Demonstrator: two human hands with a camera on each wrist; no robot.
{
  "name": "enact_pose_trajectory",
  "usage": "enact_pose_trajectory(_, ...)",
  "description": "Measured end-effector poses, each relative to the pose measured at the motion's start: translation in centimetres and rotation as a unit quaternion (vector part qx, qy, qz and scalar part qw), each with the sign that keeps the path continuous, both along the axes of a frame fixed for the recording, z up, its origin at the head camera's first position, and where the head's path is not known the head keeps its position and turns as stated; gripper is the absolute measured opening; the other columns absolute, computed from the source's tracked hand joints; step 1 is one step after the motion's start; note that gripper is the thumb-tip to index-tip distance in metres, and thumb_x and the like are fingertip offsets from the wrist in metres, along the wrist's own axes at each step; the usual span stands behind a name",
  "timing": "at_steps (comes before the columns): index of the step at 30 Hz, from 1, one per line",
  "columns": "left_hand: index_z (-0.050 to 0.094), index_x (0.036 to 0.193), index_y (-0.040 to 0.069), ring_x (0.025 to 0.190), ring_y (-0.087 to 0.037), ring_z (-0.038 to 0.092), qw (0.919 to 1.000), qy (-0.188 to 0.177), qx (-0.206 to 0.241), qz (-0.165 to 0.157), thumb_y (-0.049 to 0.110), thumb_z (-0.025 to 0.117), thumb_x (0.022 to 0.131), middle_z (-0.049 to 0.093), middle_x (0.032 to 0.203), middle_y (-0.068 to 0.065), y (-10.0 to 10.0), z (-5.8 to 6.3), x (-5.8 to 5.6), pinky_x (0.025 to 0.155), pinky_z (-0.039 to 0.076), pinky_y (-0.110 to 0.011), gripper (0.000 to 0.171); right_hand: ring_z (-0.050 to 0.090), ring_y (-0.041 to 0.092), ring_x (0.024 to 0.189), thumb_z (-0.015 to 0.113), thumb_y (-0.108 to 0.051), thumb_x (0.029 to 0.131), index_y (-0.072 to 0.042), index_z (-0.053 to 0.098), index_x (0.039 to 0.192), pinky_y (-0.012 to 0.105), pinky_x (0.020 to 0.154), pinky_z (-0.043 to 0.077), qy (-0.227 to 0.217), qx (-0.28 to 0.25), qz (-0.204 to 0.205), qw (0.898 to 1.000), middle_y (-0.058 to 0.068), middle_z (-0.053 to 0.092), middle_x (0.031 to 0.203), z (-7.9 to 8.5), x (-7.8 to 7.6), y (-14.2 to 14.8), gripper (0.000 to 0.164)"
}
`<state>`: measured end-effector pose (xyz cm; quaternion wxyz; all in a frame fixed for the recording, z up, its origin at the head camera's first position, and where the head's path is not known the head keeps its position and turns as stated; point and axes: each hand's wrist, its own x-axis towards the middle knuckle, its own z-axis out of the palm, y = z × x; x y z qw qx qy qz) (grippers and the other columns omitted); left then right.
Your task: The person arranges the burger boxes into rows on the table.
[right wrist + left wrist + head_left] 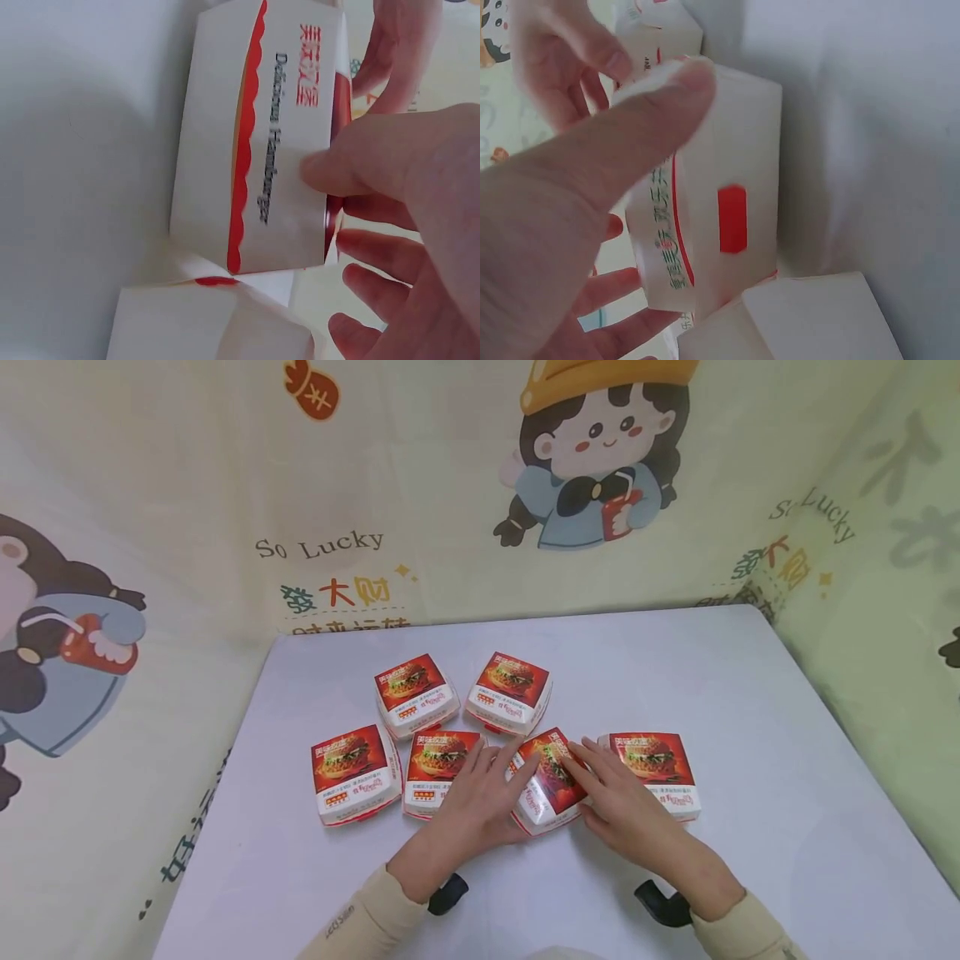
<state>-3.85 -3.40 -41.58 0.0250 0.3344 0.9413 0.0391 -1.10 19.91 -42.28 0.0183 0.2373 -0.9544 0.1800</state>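
Observation:
A hamburger box (553,777), white with a red burger picture on its lid, sits turned at an angle between both hands. My left hand (480,797) grips its left side; in the left wrist view the thumb (690,82) lies against the box's white wall (739,150), near the top edge. From the right, my right hand (626,793) holds the same box, fingers over the lid. The right wrist view has that thumb (326,171) on the lettered side wall (255,150). Beside it, another hamburger box (438,760) is partly covered by the left hand.
Right of the hands stands another box (656,768), partly behind the right hand. A box (356,772) stands at the left, and two more, one (416,693) and one (510,689), form a back row. The white table (787,777) meets a printed curtain (450,485) behind.

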Motion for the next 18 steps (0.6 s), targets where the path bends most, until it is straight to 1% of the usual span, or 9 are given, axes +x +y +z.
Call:
enact_pose_trajectory(3, 0.035, 0.154, 0.023, 0.134, -0.029, 0.044, 0.9998, -0.004, -0.02, -0.004, 0.057, 0.082, 0.071, 0.031, 0.159, -0.009, 0.1, 0.1, -0.2, 0.121, 0.029, -0.05, 0.101, 0.036, 0.035, 0.145, 0.079, -0.019, 0.083, -0.005, 0.05, 0.144, 0.052, 0.109, 0.044, -0.013, -0.005, -0.01, 1.0, 0.014, 0.045, 0.152, 0.1, 0.1, -0.2, 0.069)
enact_pose_trajectory(5, 0.034, 0.155, 0.024, 0.135, -0.029, 0.044, 0.9993, -0.01, -0.037, -0.003, 0.052, 0.083, 0.073, 0.031, 0.159, -0.008, 0.2, 0.2, -0.3, 0.12, 0.031, -0.049, 0.099, 0.036, 0.035, 0.145, 0.078, -0.024, 0.085, -0.005, 0.049, 0.145, 0.051, 0.109, 0.044, -0.019, -0.005, -0.02, 1.0, 0.013, 0.044, 0.152, 0.2, 0.4, -0.5, 0.069)
enact_pose_trajectory(8, 0.031, 0.156, 0.026, 0.135, -0.029, 0.042, 0.9979, -0.015, -0.063, 0.004, 0.046, 0.082, 0.077, 0.029, 0.16, -0.008, 0.5, 0.3, -0.5, 0.119, 0.035, -0.046, 0.096, 0.034, 0.034, 0.146, 0.078, -0.035, 0.085, -0.005, 0.048, 0.146, 0.052, 0.111, 0.043, -0.026, -0.005, -0.032, 0.999, 0.013, 0.042, 0.153, 0.2, 0.7, -1.0, 0.075)
enact_pose_trajectory(11, 0.029, 0.156, 0.026, 0.134, -0.028, 0.041, 0.9973, -0.012, -0.072, 0.006, 0.042, 0.08, 0.08, 0.028, 0.161, -0.007, 0.8, 0.2, -0.7, 0.116, 0.039, -0.043, 0.094, 0.033, 0.034, 0.146, 0.079, -0.044, 0.082, -0.005, 0.046, 0.147, 0.053, 0.112, 0.041, -0.023, -0.005, -0.037, 0.999, 0.013, 0.04, 0.155, 0.1, 1.0, -1.3, 0.083)
enact_pose_trajectory(14, 0.026, 0.158, 0.023, 0.137, -0.026, 0.038, 0.9975, 0.005, -0.07, -0.009, 0.037, 0.079, 0.083, 0.024, 0.163, -0.006, 0.9, 0.0, -0.9, 0.116, 0.039, -0.04, 0.092, 0.035, 0.033, 0.145, 0.079, -0.047, 0.081, -0.004, 0.046, 0.147, 0.051, 0.112, 0.041, -0.013, -0.004, -0.037, 0.999, 0.013, 0.039, 0.156, 0.0, 1.1, -1.5, 0.085)
enact_pose_trajectory(18, 0.025, 0.158, 0.018, 0.146, -0.023, 0.032, 0.9957, 0.045, -0.068, -0.044, 0.034, 0.077, 0.086, 0.023, 0.165, -0.003, 0.7, -0.5, -1.0, 0.121, 0.033, -0.039, 0.09, 0.036, 0.033, 0.144, 0.078, -0.048, 0.082, -0.002, 0.046, 0.147, 0.051, 0.112, 0.042, -0.011, -0.004, -0.038, 0.999, 0.013, 0.039, 0.156, -0.1, 1.2, -1.6, 0.086)
